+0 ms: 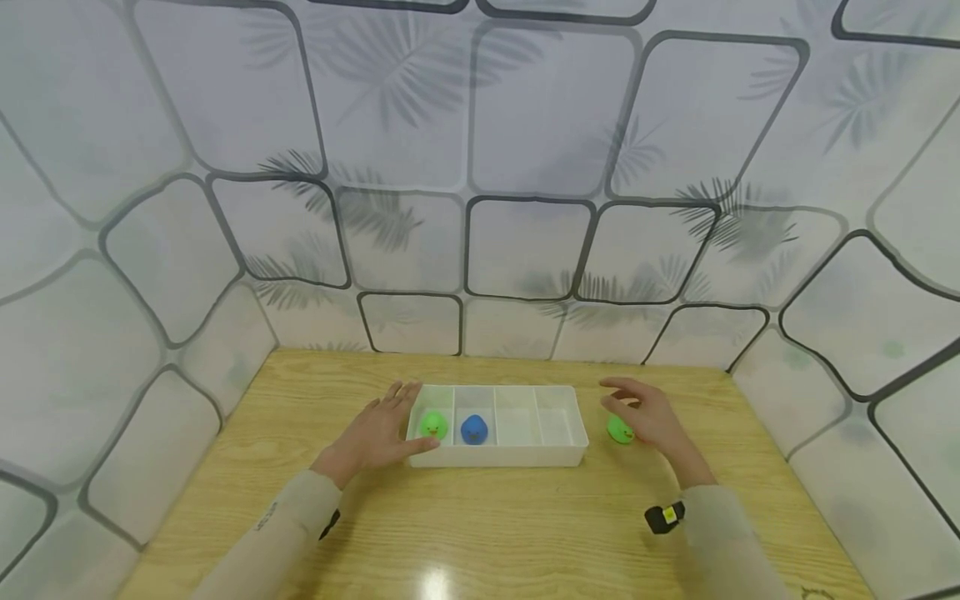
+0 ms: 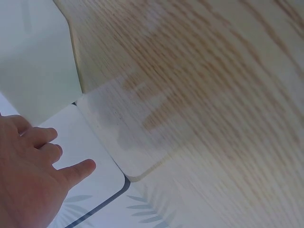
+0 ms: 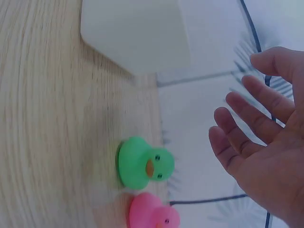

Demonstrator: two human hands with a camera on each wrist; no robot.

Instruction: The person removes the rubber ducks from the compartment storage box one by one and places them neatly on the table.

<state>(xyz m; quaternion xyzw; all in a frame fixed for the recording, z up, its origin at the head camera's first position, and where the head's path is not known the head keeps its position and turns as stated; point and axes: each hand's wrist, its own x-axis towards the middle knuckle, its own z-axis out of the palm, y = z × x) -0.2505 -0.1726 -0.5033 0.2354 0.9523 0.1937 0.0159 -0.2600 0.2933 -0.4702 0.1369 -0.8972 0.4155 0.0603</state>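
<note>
Head view: the tray (image 1: pixel 498 457) lies with its long axis left to right. The left hand (image 1: pixel 382 427), fingers spread, is at its left end; the right hand (image 1: pixel 647 415), thumb and fingers apart, hovers by the green duck (image 1: pixel 620 431) right of the tray. Left wrist: loose fingers near the tray. Right wrist: the duck stands upright, facing the camera, between tray and pink duck (image 3: pixel 148 211).

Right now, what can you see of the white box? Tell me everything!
The box is long, low, white and open on top, and looks like smooth plastic. Three thin walls split it into four parts in a row. It sits flat on the wooden table, long side running left to right. The leftmost part holds a green duck, the next a blue toy. The left hand seems to touch its left end, thumb over the front rim.
</note>
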